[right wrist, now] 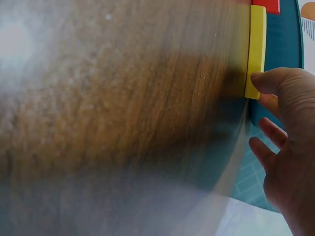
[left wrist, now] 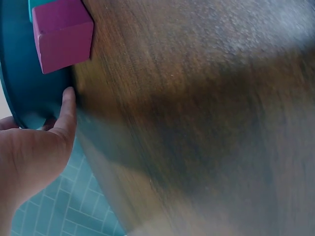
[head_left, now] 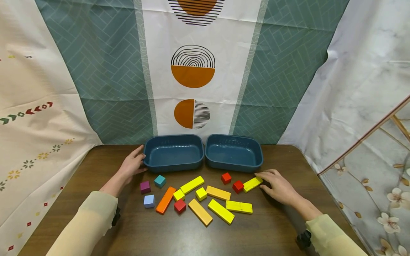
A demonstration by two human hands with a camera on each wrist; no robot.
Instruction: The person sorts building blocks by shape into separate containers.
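The right hand [head_left: 277, 185] pinches a yellow block [head_left: 252, 184] between thumb and index finger at the block's right end, the other fingers apart from it. The block lies on the table [head_left: 266, 231] to the left of that hand, just in front of the right tray's [head_left: 234, 166] near right corner, its far end just beside a red block [head_left: 238, 186]. The left hand [head_left: 130, 165], fingers spread and fairly straight, touches the left end of the left tray [head_left: 174, 167]; a purple block [head_left: 145, 187] sits near its thumb.
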